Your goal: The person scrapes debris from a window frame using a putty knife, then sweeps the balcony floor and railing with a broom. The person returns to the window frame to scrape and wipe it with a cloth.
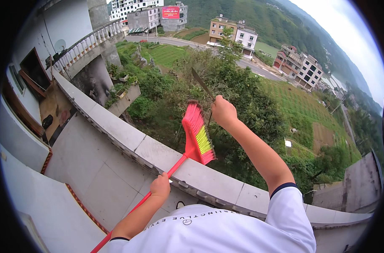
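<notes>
My left hand (160, 186) is closed around the red handle of a broom (193, 152) and rests low over the wall side of the balcony. The broom's head reaches past the ledge, its red and yellow bristles pointing up and outward, with dark dirt along their tips. My right hand (224, 111) is raised beyond the ledge, to the right of the bristles. It grips a long, narrow, dark knife-like blade (202, 84) that points up and left. A thin dark piece hangs below that fist, beside the bristles; what it belongs to is unclear.
A pale tiled parapet (156, 147) curves across in front of me, with a drop to trees (251, 109) beyond. On the left are the balcony floor (91, 177), white walls and a doorway (35, 69). A planter (126, 99) juts out below a balustrade (88, 44).
</notes>
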The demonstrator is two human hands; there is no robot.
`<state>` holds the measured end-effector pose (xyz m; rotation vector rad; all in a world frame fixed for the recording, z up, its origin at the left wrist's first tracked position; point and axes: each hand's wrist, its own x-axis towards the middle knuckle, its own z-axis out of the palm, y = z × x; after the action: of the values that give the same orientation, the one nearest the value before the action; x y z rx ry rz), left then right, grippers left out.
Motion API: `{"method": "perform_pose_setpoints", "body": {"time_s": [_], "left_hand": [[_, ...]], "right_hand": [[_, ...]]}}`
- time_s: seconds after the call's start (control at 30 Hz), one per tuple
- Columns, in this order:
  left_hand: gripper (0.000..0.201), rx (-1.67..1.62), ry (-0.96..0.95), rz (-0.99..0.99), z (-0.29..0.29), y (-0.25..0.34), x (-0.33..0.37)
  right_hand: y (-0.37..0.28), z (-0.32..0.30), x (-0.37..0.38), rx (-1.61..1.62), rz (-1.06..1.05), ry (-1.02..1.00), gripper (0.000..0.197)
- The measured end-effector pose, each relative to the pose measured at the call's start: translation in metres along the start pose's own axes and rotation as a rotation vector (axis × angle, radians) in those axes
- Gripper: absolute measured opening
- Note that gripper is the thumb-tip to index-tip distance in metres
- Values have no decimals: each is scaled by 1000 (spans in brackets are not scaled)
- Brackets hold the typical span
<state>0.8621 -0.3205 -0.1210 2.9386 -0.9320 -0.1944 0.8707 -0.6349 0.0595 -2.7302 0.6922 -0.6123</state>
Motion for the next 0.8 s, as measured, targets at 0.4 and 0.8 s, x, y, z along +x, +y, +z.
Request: {"method": "perform_pose_setpoints", "body": {"time_s": [0.4,0.8], "left_hand": [[10,-25,-36,-5,14,2,2],[12,-99,-48,-45,24,9,8]], "right_hand": [[52,-9,6,-280,186,-318,17],[71,39,-48,-178,317,-395,26]]}}
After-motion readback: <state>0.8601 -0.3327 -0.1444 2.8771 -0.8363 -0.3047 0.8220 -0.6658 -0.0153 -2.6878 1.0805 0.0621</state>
